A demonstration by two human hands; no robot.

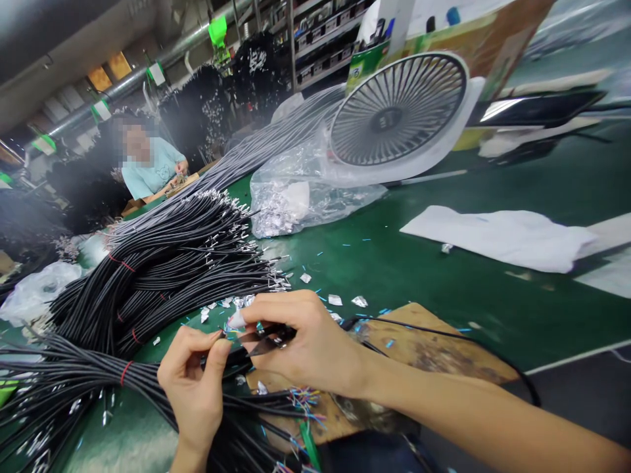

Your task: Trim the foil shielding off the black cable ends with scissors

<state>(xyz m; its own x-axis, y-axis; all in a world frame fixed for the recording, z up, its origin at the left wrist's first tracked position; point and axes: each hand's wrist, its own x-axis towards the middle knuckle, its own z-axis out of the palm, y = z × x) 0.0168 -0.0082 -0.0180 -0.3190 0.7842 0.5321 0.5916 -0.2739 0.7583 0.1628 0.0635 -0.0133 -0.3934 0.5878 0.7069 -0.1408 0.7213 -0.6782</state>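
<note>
My left hand (194, 381) pinches the end of a black cable, whose thin coloured wires (231, 327) show just past the fingertips. Close against it, my right hand (308, 341) is closed around small dark cutters (269, 340), with the blades pointing left at the wires. A white cover wraps one right fingertip. Below the hands, a bundle of black cables (148, 381) tied with a red band ends in bare coloured wires (305, 401). Behind lie stacked bundles of black cables (162, 263) with silvery ends.
A worn wooden board (424, 348) lies under the right forearm on the green table (355, 263). Foil scraps and blue wire bits are scattered about. Farther back are a plastic bag (296, 197), a round fan (399, 108) and white paper (493, 236). Another person (152, 164) sits at the back left.
</note>
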